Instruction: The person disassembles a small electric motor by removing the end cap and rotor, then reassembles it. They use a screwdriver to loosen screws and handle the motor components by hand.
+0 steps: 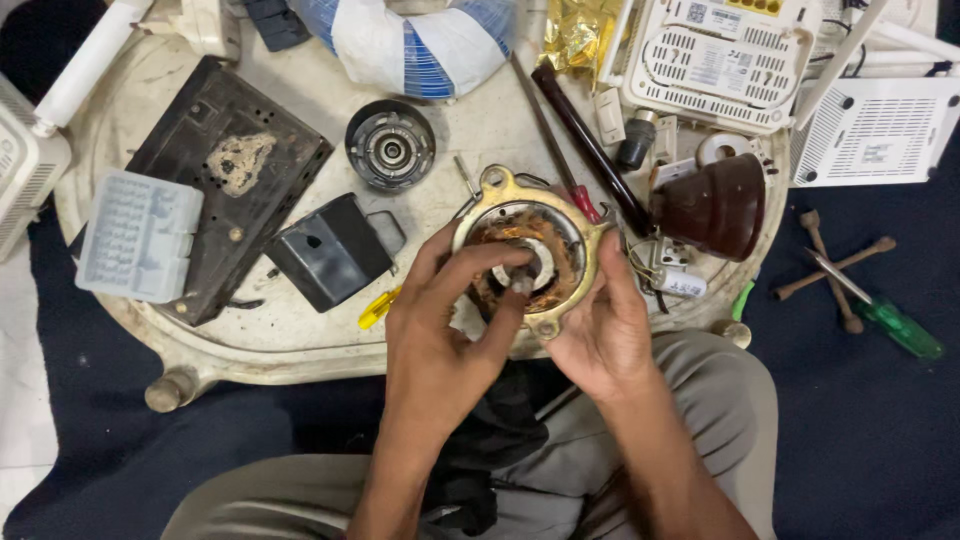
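Head view shows me both hands working on the round brass-rimmed motor stator with copper windings (530,255), held just above the near edge of the worn white round table (300,345). My right hand (600,330) cups its rim from below, fingers curled closed on it. My left hand (445,330) pinches a small grey part at its centre. Judging by the black round bearing cap (390,146) lying apart beyond the stator, disassembly looks partly done; the windings remain seated.

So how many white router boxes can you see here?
3, maybe more hidden: one router at top centre-right, another router at the right edge, and a third cut off at the left edge.
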